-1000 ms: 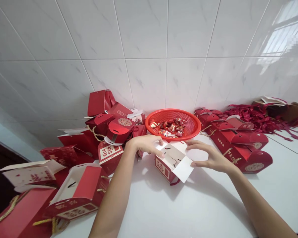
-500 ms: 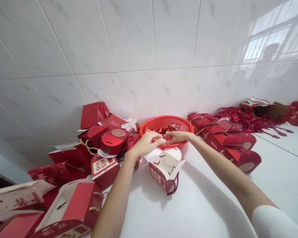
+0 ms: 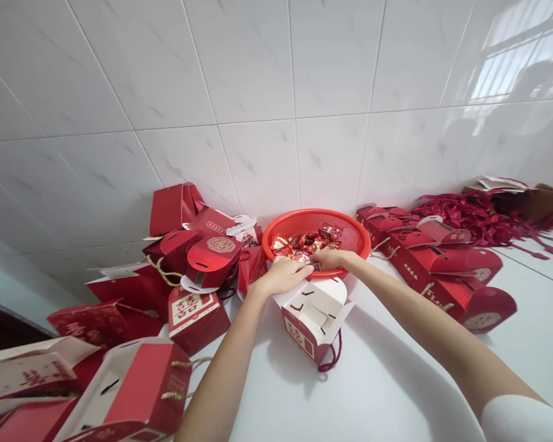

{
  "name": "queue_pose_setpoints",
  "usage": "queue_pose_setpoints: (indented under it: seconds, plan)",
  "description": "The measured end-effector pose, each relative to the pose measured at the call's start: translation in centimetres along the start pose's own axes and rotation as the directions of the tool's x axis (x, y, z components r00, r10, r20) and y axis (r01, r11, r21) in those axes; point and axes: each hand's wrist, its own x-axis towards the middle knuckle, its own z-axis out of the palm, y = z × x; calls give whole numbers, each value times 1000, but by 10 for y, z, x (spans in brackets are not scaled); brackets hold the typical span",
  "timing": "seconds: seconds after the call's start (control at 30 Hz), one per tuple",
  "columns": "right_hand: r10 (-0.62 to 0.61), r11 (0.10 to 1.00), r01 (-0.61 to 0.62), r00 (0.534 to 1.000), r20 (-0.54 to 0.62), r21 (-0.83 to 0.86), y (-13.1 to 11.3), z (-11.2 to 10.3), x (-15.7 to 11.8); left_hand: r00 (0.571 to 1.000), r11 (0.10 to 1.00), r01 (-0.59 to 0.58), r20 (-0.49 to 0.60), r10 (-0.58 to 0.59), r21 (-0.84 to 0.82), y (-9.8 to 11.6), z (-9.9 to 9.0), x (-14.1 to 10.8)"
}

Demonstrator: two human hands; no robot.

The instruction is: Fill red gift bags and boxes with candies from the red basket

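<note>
A red plastic colander basket [image 3: 363, 236] holds small red-wrapped candies [image 3: 306, 240]. My left hand [image 3: 286, 274] rests over its near left rim, fingers stretched towards the right hand. Deeper in the basket, at its near side, my right hand [image 3: 330, 259] has its fingers curled down among the candies; what they grip is hidden. Just below both hands stands a small red-and-white gift box [image 3: 298, 334], its white top flaps open and a dark red cord handle hanging at its right. Its inside shows only partly.
Red gift boxes [image 3: 214, 252] are piled along the left, some with rope handles, and a large open-flapped box [image 3: 141, 380] lies nearer. Closed red boxes [image 3: 424, 270] line the right side. Behind them lies a heap of dark red ribbons [image 3: 470, 215]. A tiled wall [image 3: 258, 159] rises behind.
The view has shifted slightly. My left hand has lowered from over the candies to the basket's near rim. My right hand stays among the candies, and more of them show now.
</note>
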Motion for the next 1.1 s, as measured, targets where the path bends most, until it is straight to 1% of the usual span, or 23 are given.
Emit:
queue_pose_setpoints:
  seconds: [0.07,0.1,0.13,0.23,0.33,0.4,0.53,0.6,0.63,0.77,0.83,0.93,1.03,1.1]
  plan:
    - [-19,1000,19,1000,21,22,-6,-2,-3,1000,1000,-4,1,4,-10,-1,1,0]
    - [-26,999,25,1000,15,34,-9,-4,-5,1000,1000,-6,1,6,-15,-2,2,0]
    - [-30,999,31,999,-16,43,-12,-6,-6,1000,1000,-7,3,7,-20,-2,3,1]
    - [-17,997,30,986,-166,77,-16,-13,-9,1000,1000,-10,-4,9,-24,-3,4,1]
    - [35,980,34,940,-339,196,-15,-17,-11,1000,1000,-3,-14,3,-25,-2,3,0]
    - [62,955,62,914,-402,288,-15,-17,-12,1000,999,14,-4,-14,-41,0,2,0]
    - [68,917,113,900,-430,382,-18,-17,-14,995,989,100,-2,-101,-111,0,-4,5]
    - [74,899,130,896,-437,417,-21,-18,-15,988,980,149,-8,-152,-133,-2,-8,13]
    - [76,889,137,896,-438,436,-22,-19,-15,987,978,157,-8,-159,-140,-4,-9,18]
    - [99,849,142,903,-418,509,-25,-20,-14,995,975,102,18,-100,-196,-13,-12,40]
    - [119,838,129,904,-410,529,-26,-20,-14,994,965,106,64,-94,-239,-18,-10,51]
    - [142,846,113,894,-424,521,-26,-20,-16,988,937,113,137,-71,-329,-24,-4,63]
    - [160,855,101,882,-443,508,-26,-19,-18,977,855,148,209,-47,-498,-27,1,70]
    - [175,857,89,876,-449,507,-25,-18,-19,969,792,192,241,-58,-580,-28,3,72]
